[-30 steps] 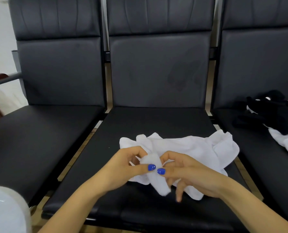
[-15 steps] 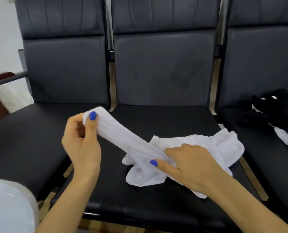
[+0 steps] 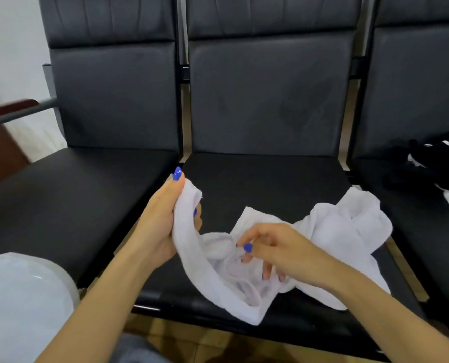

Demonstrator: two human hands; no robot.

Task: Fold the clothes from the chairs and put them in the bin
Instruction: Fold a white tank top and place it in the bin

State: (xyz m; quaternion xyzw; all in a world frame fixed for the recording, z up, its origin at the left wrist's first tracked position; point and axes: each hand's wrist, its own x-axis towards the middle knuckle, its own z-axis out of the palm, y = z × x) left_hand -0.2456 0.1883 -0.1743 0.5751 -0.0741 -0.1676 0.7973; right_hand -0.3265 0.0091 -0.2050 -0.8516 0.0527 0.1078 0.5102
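One end of the white garment (image 3: 322, 226) is gripped and raised by the left hand (image 3: 163, 218); its crumpled middle, on the centre chair seat (image 3: 270, 176), is pinched by the right hand (image 3: 275, 250).

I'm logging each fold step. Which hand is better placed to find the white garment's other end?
Right. The right hand already rests on the bunched white garment on the middle seat; the left hand is busy gripping one end.
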